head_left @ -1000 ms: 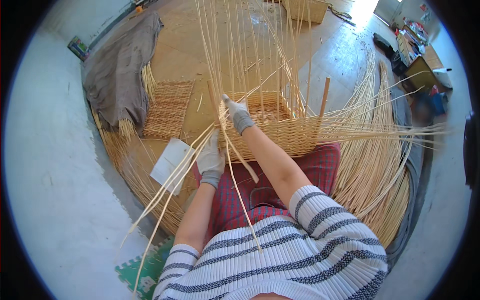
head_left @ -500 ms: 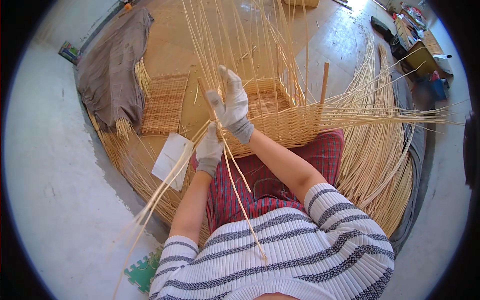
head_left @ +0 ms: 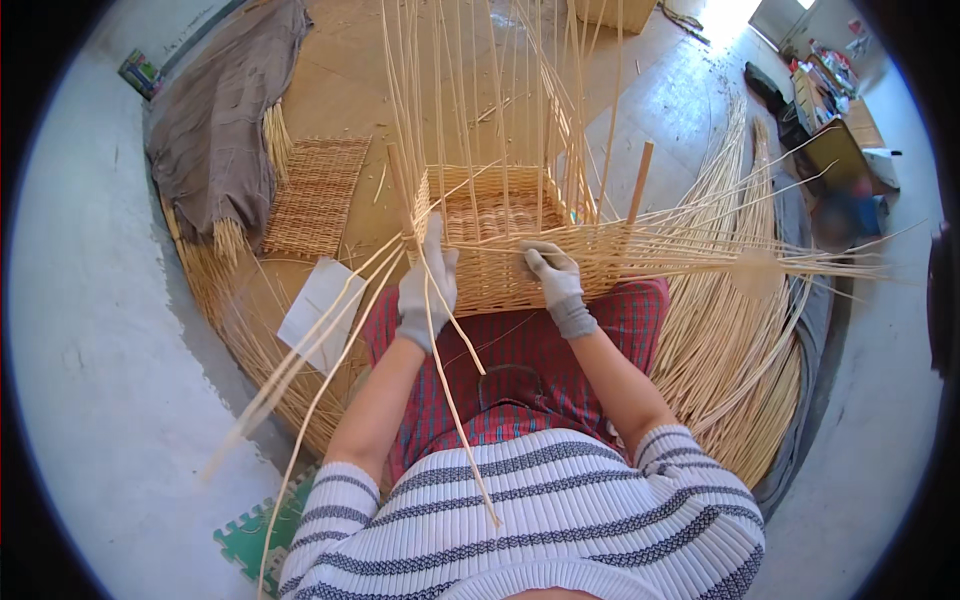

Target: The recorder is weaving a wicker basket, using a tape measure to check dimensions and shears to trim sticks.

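Note:
A rectangular wicker basket rests against my lap, with tall upright rods rising from its walls. My left hand, in a pale glove with a grey cuff, grips the basket's near left corner; loose rod ends hang beside it toward my chest. At the near rim, my right hand, gloved alike, has its thumb and fingers closed on a thin willow rod that runs along the rim; its fingertips are partly hidden. Thicker stakes stand at the near corners. More rods stick out left of the basket.
A large heap of willow rods lies to the right, and long rod ends from the basket reach over it. On the left are a woven panel, a white sheet and a grey cloth over more rods. A green foam mat lies near left.
My right hand has moved from the raised spot at the left corner down and right to the near rim, its fingers closing. My left hand has shifted up slightly at the corner.

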Available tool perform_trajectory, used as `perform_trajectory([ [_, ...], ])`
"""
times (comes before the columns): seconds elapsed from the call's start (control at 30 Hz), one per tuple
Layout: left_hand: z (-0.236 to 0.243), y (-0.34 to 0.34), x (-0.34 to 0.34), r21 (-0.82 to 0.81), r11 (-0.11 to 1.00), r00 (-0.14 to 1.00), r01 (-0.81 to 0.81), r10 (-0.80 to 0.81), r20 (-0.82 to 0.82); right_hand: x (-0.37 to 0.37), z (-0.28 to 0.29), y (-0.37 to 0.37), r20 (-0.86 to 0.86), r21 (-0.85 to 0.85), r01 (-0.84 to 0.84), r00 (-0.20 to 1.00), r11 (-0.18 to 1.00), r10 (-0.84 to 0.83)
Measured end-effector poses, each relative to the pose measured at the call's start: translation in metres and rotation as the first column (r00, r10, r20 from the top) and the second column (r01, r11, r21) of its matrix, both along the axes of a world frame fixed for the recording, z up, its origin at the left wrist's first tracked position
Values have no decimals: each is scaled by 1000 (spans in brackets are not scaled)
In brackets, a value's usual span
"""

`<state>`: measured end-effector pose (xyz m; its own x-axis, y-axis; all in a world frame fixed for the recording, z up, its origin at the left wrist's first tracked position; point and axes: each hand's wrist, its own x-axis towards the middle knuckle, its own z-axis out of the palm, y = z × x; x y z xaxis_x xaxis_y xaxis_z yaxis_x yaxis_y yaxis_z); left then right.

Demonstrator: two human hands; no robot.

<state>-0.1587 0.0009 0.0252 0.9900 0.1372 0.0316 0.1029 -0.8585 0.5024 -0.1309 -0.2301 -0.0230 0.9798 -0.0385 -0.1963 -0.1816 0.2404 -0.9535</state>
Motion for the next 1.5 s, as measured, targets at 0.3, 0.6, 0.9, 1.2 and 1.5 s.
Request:
perform_trajectory([
  [0.3, 4, -21, 33, -168, 969, 983, -181, 173, -66, 104, 87, 76, 574, -583, 228, 795, 780, 196],
  [0.6, -1, -72, 13, 162, 924, 934, 348, -356, 26, 61, 53, -21, 673, -612, 443, 727, 655, 136],
  [0.9, 2, -103, 38, 329, 871, 785, 364, -477, 395, 45, 22, -89, 331, -166, 354, 899, 920, -286],
  [1.2, 4, -184, 54, 358, 833, 904, 422, -417, -96, 70, 83, -148, 550, -313, 288, 832, 905, -74],
  [1.5, -22, -135, 9, -460, 795, 907, 395, -256, 335, 17, 27, -128, 434, -891, 380, 874, 249, 218],
])
